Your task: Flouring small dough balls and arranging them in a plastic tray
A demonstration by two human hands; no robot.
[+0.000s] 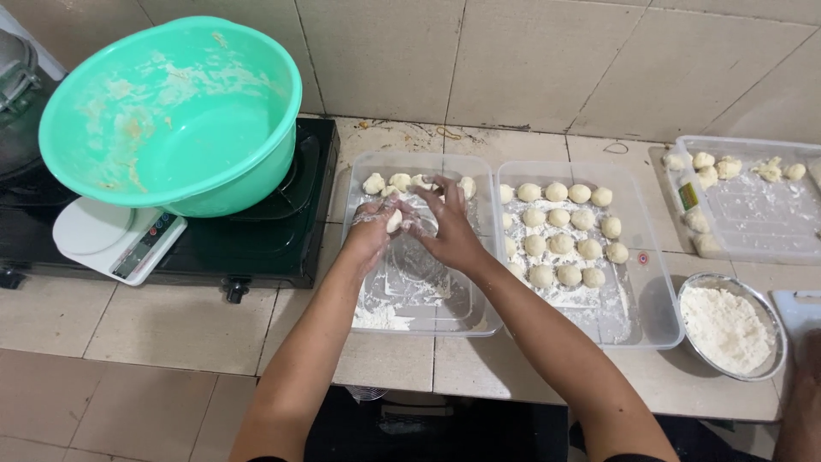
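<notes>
Floury left hand (369,235) and right hand (449,233) cup a soft dough ball (393,222) over a clear plastic tray (466,318); a tray of round balls (560,235) sits beside.

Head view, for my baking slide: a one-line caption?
Both floured hands shape a dough ball over a clear tray.
</notes>
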